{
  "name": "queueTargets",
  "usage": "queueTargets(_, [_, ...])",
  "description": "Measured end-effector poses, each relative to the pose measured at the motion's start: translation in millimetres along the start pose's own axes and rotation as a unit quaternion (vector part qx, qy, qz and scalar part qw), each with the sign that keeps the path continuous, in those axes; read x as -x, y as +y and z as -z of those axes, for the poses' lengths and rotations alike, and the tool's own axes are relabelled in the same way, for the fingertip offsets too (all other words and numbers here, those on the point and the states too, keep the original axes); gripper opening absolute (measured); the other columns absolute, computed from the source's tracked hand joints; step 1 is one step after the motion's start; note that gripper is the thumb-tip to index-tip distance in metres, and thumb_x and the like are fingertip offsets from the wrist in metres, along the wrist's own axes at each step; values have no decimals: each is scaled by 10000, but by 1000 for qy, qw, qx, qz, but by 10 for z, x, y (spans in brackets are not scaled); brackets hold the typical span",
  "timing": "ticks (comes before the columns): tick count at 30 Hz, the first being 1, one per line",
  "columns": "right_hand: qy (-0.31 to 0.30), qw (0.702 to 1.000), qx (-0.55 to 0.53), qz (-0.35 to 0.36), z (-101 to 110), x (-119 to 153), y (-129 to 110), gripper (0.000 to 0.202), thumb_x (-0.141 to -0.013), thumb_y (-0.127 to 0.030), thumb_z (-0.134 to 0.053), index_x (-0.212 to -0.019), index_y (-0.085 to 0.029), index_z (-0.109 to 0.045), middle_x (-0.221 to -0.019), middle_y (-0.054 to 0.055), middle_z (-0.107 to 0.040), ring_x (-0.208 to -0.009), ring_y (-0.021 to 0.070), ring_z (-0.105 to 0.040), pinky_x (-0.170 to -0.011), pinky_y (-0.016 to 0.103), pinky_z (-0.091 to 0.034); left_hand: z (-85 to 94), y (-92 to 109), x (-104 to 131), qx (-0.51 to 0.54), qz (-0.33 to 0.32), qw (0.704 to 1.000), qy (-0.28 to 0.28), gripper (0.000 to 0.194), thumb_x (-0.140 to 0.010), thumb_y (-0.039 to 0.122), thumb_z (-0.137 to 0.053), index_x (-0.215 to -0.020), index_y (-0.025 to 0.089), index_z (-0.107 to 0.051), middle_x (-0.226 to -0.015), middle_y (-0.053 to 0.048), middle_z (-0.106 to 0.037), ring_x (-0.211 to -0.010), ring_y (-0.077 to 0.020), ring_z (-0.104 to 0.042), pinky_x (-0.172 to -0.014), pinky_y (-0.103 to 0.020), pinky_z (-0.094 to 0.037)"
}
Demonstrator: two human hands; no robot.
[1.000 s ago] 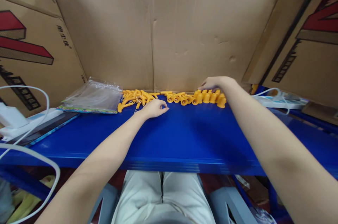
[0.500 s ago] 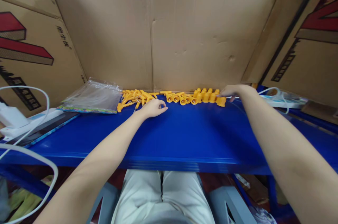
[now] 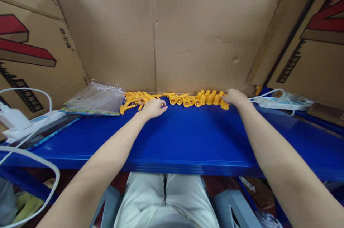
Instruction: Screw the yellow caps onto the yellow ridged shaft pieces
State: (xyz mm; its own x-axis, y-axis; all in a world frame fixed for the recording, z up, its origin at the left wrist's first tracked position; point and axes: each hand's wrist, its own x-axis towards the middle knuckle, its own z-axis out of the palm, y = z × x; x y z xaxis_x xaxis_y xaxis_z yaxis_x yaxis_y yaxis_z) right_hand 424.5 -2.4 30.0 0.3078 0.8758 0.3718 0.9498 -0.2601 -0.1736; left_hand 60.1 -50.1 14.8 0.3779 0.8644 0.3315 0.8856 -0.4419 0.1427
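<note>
At the back of the blue table, my left hand [image 3: 155,108] hovers with loosely curled fingers, a gap showing between thumb and forefinger and nothing visible in it. Beside it lies a heap of yellow plastic T-shaped sticks [image 3: 133,100], some with small metal chains. On the right, the fingers of my right hand [image 3: 235,97] close on a tilted yellow bell-shaped cup [image 3: 224,105] at the row's end; the fingertips are partly hidden. Several upright yellow cups [image 3: 209,97] stand to its left. Further left, several yellow horn-like pieces [image 3: 186,102] lie with their openings facing me.
Clear plastic bags [image 3: 94,98] lie at the back left. A white power strip [image 3: 34,124] with cables sits at the left edge; another white strip [image 3: 286,103] is on the right. A cardboard wall [image 3: 193,38] closes off the back of the blue table [image 3: 188,142].
My right hand has moved left and its fingers have come onto the end cup, which has shifted slightly. My left hand has drawn slightly left.
</note>
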Motion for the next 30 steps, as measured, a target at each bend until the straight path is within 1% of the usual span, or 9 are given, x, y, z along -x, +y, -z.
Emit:
queueTargets(3, [-16,999,27,-31,-4,138,-65,379,-784,-209,-563,-1125,-123,-704,-1100,218,-678,-989,301,-659,-784,384,-490,31,-121,6,-50,42,998,18,258,-853,297,-504,-986,195,-700,-972,-104,-709,-940,-266,-646,-824,-372,-480])
queueTargets(6, [0,999,19,-31,-14,209,-83,366,-802,-196,-538,-1116,-113,-707,-1113,227,-673,-1012,312,-656,-808,392,-492,47,-258,22,-114,73,991,14,312,-823,251,-538,-1101,179,-660,-1192,-152,-645,-1126,-318,-582,-922,-420,-457])
queueTargets(10, [20,999,-12,-28,-77,199,-35,351,-789,-211,-560,-1093,-128,-716,-1111,210,-679,-1011,320,-660,-814,392,-499,57,-326,42,-141,144,978,-63,457,-842,221,-504,-1292,162,-553,-1394,-166,-519,-1260,-319,-505,-1004,-422,-423])
queueTargets(14, [26,998,-56,-20,-176,154,13,343,-744,-202,-602,-1064,-176,-724,-1087,142,-700,-987,283,-669,-802,343,-511,67,-295,38,-144,152,972,-105,447,-876,177,-419,-1297,120,-558,-1352,-171,-569,-1248,-308,-528,-995,-390,-438])
queueTargets(19, [44,996,-77,7,-251,145,-18,226,-742,-151,-580,-913,-171,-726,-1023,127,-713,-943,252,-674,-764,294,-501,72,-276,29,-140,147,976,-80,399,-859,182,-451,-1212,170,-637,-1251,-143,-650,-1147,-301,-607,-921,-370,-483])
queueTargets(22, [47,994,-90,33,-262,153,-63,139,-745,-145,-575,-819,-161,-692,-957,125,-716,-917,246,-670,-761,293,-490,71,-256,29,-134,158,976,-60,368,-856,215,-472,-1166,169,-666,-1191,-159,-677,-1108,-327,-625,-896,-404,-491])
queueTargets(26, [18,988,-142,60,-264,166,-126,50,-732,-205,-632,-766,-169,-631,-862,81,-704,-853,218,-657,-766,306,-491,52,-233,20,-120,177,976,-30,335,-870,310,-495,-1104,160,-682,-1161,-171,-684,-1114,-351,-612,-922,-454,-464])
queueTargets(28, [-7,981,-180,66,-267,181,-158,99,-732,-246,-659,-773,-172,-607,-847,65,-692,-815,202,-652,-756,310,-496,38,-237,10,-105,180,978,-16,325,-859,359,-532,-1069,160,-681,-1151,-175,-683,-1129,-365,-595,-945,-485,-439])
queueTargets(30, [-42,974,-211,67,-275,200,-188,154,-735,-284,-679,-797,-173,-592,-848,63,-682,-784,198,-650,-729,317,-501,24,-250,-2,-85,186,979,2,272,-840,336,-572,-1025,166,-677,-1137,-175,-682,-1148,-373,-576,-964,-505,-414])
